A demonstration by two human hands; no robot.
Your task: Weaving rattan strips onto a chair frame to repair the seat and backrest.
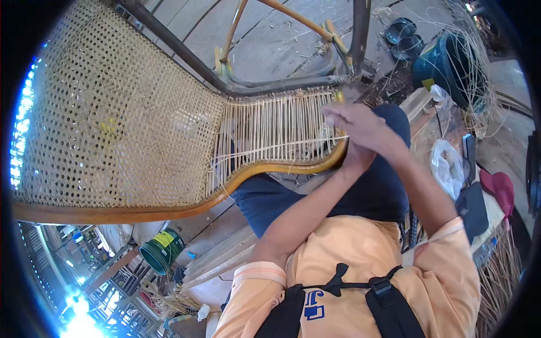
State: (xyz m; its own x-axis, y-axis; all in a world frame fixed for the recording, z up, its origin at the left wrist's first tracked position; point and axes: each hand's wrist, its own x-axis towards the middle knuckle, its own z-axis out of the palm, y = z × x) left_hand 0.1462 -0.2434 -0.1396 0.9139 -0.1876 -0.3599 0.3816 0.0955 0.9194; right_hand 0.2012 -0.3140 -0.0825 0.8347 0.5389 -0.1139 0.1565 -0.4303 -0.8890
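A curved chair frame carries a finished woven cane back (129, 118) on the left. Beside it, the seat part has thin pale cane strands (276, 127) strung from rail to rail, with a few crossing them lengthwise. My right hand (363, 125) is over the rounded right end of the wooden rim (265, 168), its somewhat blurred fingers drawn together toward the strands. What they grip, if anything, does not show. My left hand (359, 156) lies beneath it at the same end, crossed under the right wrist, with its fingers hidden. One long strand runs to the hands.
Behind on the right stand a dark green bucket (445, 70) with loose cane strands and black bowls (403, 36). A plastic bag (448, 166) and a maroon cap (497, 188) lie to my right. Another green bucket (162, 250) is at lower left. Dark chair legs (360, 34) rise beyond the seat.
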